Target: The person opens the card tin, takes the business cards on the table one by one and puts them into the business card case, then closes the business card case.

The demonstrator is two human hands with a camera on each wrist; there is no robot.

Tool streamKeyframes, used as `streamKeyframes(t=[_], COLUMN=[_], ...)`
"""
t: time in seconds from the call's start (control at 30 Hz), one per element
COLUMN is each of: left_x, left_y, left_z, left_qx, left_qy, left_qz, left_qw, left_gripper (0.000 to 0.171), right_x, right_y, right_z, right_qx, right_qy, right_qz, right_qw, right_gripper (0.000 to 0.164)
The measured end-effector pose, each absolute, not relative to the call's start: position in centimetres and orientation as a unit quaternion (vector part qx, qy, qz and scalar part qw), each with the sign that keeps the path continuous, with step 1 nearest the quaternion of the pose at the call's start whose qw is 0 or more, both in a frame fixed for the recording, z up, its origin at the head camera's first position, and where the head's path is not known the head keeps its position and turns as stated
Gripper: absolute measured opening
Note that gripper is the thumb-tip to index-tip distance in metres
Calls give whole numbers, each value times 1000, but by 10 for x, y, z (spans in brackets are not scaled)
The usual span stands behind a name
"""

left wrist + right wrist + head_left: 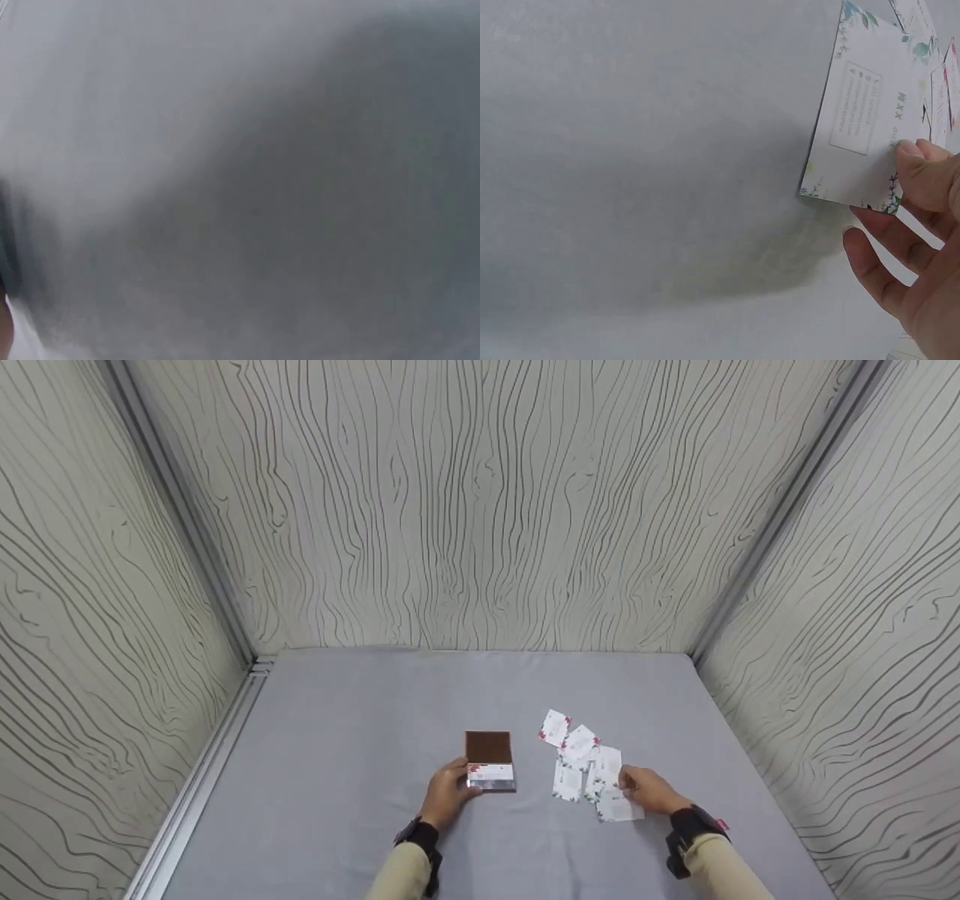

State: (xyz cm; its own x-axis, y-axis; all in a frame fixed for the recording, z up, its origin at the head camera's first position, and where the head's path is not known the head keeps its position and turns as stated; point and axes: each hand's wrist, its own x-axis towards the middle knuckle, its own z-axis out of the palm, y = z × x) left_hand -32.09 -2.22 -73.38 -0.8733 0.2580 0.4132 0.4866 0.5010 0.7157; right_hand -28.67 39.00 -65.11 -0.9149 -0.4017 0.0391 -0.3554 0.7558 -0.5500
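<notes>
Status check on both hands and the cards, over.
Left hand grips open card case, floral card inside. Right hand pinches leaf-patterned card. Loose cards overlap between case and right hand.

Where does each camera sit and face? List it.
Head: worn on the head, facing forward and down over grey cloth; shows beige sleeves, left hand holding an open brown rectangular case, and right hand.
Left wrist: worn there, facing blurred cloth; some skin at left edge.
Right wrist: worn there, facing cloth and a white leaf-printed paper card pinched by the right hand.
Shared: head and right wrist both show that hand and cards.
</notes>
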Motion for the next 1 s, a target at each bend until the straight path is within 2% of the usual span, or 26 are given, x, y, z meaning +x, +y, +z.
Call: streamKeyframes(t=[0.43, 1.0], left_x=[-320, -322], left_y=[-24, -20], left_z=[-732, -733], left_qx=[-207, -196], left_qy=[-864, -865], left_qz=[-443, -450], left_qw=[121, 106], left_gripper=[47, 45], right_x=[-296, -307], right_y=[380, 345], right_z=[-645, -650], right_qx=[-216, -253], right_qy=[929, 909], right_qz=[-299, -332], right_qw=[11, -7], right_gripper=[21, 20])
